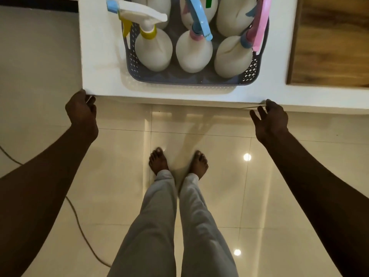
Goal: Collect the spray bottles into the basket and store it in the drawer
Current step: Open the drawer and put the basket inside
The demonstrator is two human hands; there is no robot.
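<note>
A grey perforated basket stands in the white drawer, which is pulled out in front of me. Several white spray bottles stand upright in the basket: one with a yellow collar and white trigger, one with a blue trigger, one with a pink trigger, and more behind them, cut off by the frame's top. My left hand curls around the drawer's front left corner. My right hand touches the front edge further right, its fingers spread and nothing in it.
A wooden surface lies to the right of the drawer. Below is a glossy cream tile floor with my bare feet close to the drawer front. A thin cable runs across the floor on the left.
</note>
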